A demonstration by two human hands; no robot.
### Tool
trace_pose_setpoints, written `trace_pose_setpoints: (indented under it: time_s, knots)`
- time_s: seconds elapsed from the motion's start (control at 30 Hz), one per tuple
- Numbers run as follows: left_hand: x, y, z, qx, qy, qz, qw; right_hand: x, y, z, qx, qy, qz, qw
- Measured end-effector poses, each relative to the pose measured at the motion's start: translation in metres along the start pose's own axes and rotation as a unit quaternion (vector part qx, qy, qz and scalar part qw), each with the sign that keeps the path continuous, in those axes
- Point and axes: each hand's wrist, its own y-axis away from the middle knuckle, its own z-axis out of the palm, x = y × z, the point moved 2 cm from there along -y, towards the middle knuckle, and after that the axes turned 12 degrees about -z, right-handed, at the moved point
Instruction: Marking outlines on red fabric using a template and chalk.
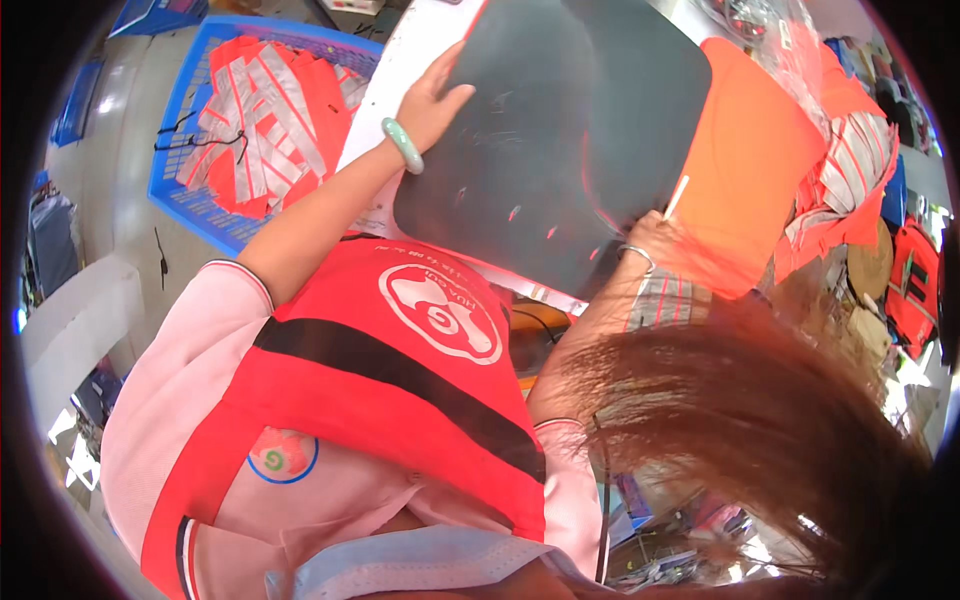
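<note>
While the left hand (430,108) rests at the left edge of a big, dark grey sheet with round corners (560,130), its fingers are loose and grip nothing. The right hand (650,236), by the sheet's lower right edge, has its fingers curled around a thin white stick (678,197). The sheet lies on a white table (398,62), and bright orange cloth (752,170) shows at its right. A blue plastic basket (166,182) stands to the left.

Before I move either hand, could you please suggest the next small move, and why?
I would perhaps steady the dark panel with the left hand before shifting the right hand: the left hand lies at the panel's left edge, while the right hand, with a slim white stick, is at its lower right, beside the orange sheet.
</note>
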Motion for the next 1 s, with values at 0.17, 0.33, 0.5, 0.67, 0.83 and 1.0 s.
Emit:
trace_pose_setpoints:
  time_s: [0.17, 0.33, 0.5, 0.67, 0.83, 1.0]
  knots:
    - [-0.001, -0.012, -0.044, -0.02, 0.11, -0.114, 0.987, -0.018, 0.001, -0.019, 0.036, -0.076, 0.011, 0.996]
    - [0.024, -0.013, -0.076, -0.035, 0.073, -0.136, 0.987, -0.016, 0.0, -0.028, -0.041, -0.049, 0.054, 0.996]
    - [0.013, -0.009, -0.086, -0.001, 0.049, -0.141, 0.989, -0.046, 0.005, -0.038, -0.012, -0.036, -0.002, 0.999]
    - [0.005, -0.012, -0.089, 0.001, 0.021, -0.126, 0.992, -0.055, 0.005, -0.047, 0.004, -0.034, 0.033, 0.999]
    - [0.002, -0.012, -0.092, 0.002, 0.011, -0.121, 0.993, -0.063, 0.003, -0.056, 0.009, -0.029, 0.025, 0.999]
    - [0.004, -0.01, -0.089, -0.003, 0.018, -0.142, 0.99, -0.052, 0.006, -0.045, 0.05, -0.056, 0.013, 0.997]
